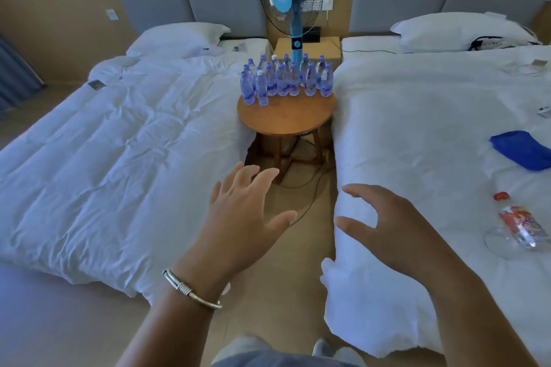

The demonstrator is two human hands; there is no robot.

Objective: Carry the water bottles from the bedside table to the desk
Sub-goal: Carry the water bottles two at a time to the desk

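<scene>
The head camera looks down the narrow floor gap between two white beds. At the far end stands a round brown wooden bedside table [286,121]. A big bunch of small clear plastic water bottles with blue caps [286,80] stands upright on it. They are packed close together along the back edge of the table top, in front of the pole of a blue standing fan [290,9]. The front half of the table top has no bottles on it.

The person's left hand [244,217] reaches forward with its fingers straight and spread. It holds nothing. The right hand [387,223] reaches forward too, with its fingers bent a little and apart. It holds nothing either. Both hands are well apart from the bottles, which stand far ahead of them.

The bottles look full, so each one is probably a bit heavy for its size. The thin plastic would likely squash a little if squeezed hard, and the sides may be slippery. The best place to hold one seems to be around the middle, over the label, or by the neck under the cap. Because they stand so close, pulling one out could knock over its neighbours.
</scene>
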